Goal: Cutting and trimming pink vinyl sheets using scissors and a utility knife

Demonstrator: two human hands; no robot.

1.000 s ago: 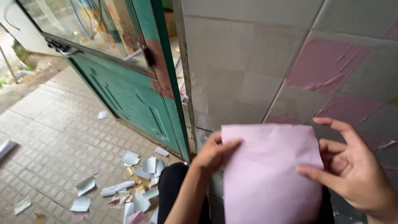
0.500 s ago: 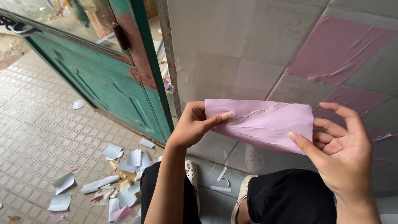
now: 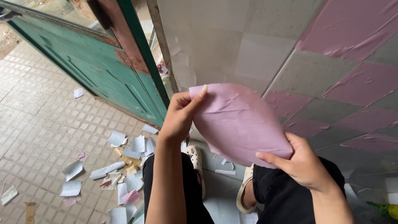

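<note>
Two hands on our pink paper sheet (image 3: 238, 120), left hand (image 3: 179, 116) pinching top corner, right hand (image 3: 304, 164) gripping lower edge, paper scraps (image 3: 120, 166) on tiled floor (image 3: 37, 137).

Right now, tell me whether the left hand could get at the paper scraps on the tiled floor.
Probably not as things stand: the left hand grips the pink sheet up by the wall, and the paper scraps lie well below it.
</note>
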